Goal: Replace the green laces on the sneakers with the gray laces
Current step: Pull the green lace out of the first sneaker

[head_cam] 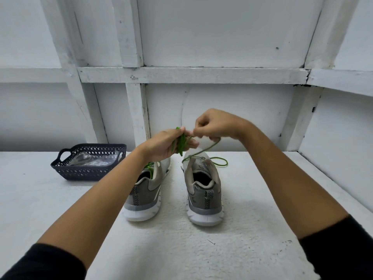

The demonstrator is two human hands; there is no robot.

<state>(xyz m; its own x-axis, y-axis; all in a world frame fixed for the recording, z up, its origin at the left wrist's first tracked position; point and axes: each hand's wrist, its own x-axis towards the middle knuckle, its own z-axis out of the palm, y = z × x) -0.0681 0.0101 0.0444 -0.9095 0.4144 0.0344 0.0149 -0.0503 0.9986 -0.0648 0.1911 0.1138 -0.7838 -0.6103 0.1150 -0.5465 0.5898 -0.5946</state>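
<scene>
Two grey sneakers with white soles stand heels toward me on the white surface, the left sneaker (144,196) and the right sneaker (203,195). My left hand (167,145) grips a folded bundle of green lace (181,145) above them. My right hand (217,125) pinches the same lace just right of the bundle. A loose strand (210,147) runs from my right hand down over the right sneaker and loops on the surface at its right. More green lace (150,166) shows at the left sneaker's tongue.
A dark perforated basket (88,164) with handles sits at the back left, holding a clear plastic bag (90,159). A white framed wall (191,75) rises behind the surface, and a side wall closes the right.
</scene>
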